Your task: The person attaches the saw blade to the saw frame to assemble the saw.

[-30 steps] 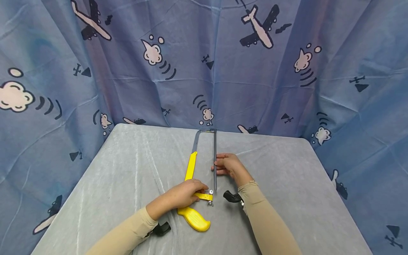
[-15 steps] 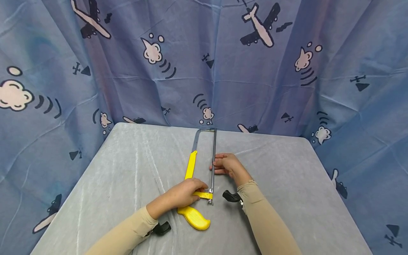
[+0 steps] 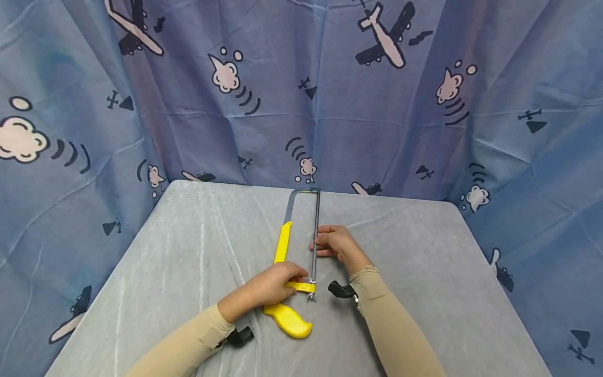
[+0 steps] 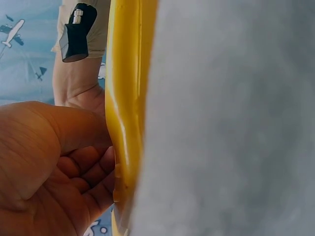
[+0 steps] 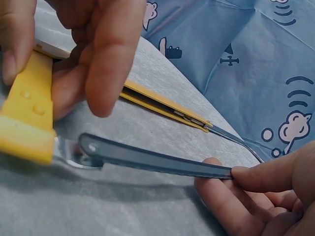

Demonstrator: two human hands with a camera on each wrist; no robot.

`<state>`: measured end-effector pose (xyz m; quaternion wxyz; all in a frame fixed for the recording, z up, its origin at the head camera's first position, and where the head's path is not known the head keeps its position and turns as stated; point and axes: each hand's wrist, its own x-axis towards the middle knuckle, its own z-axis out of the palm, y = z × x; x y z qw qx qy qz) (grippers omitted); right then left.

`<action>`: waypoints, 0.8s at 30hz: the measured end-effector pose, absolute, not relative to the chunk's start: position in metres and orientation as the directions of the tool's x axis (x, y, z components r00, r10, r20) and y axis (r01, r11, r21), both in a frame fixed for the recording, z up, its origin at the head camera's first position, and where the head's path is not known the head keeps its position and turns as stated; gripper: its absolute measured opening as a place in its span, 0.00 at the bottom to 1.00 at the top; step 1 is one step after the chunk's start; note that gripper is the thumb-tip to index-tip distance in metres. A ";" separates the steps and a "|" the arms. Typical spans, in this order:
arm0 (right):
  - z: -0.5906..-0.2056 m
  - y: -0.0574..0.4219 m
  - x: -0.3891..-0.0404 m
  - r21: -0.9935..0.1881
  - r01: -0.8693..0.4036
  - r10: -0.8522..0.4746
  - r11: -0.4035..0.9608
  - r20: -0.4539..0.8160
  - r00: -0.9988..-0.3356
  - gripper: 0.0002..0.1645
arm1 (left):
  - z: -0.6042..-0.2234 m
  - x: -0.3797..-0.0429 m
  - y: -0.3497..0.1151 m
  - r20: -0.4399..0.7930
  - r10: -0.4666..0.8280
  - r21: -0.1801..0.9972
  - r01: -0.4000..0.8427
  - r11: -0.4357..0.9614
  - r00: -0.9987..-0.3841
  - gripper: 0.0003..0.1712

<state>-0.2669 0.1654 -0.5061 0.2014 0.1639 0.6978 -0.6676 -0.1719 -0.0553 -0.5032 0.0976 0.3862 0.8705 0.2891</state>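
Note:
A hacksaw with a yellow frame point(image 3: 282, 243) and a yellow handle point(image 3: 292, 321) lies on the table. My left hand point(image 3: 279, 283) grips the frame near the handle, thumb and fingers around the yellow part, as the left wrist view also shows. The grey saw blade point(image 5: 157, 162) runs along the frame's open side, and its near end is at the metal pin point(image 5: 74, 156) on the yellow bracket point(image 5: 32, 105). My right hand point(image 3: 340, 245) pinches the blade partway along between thumb and finger. Its far end meets the frame's far tip.
A grey cloth covers the table point(image 3: 405, 293). Blue curtains point(image 3: 264, 94) printed with airplanes hang behind it and at both sides. A wing nut point(image 3: 311, 297) sits at the bracket's outer end.
The blade's near end has shifted left and now meets the pin at the bracket, where a second ago it stood slightly to the right. Both hands keep their hold, nearly still.

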 end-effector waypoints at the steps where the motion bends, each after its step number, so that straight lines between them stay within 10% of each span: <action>1: -0.506 0.165 -0.267 -0.866 0.497 -0.038 0.054 -0.499 -0.865 0.28 | -0.503 -0.172 -0.055 0.054 0.728 0.578 0.615 0.536 -0.684 0.22; 24: -0.507 0.162 -0.266 -0.873 0.487 -0.026 0.033 -0.488 -0.872 0.27 | -0.505 -0.172 -0.055 0.067 0.716 0.566 0.618 0.546 -0.694 0.21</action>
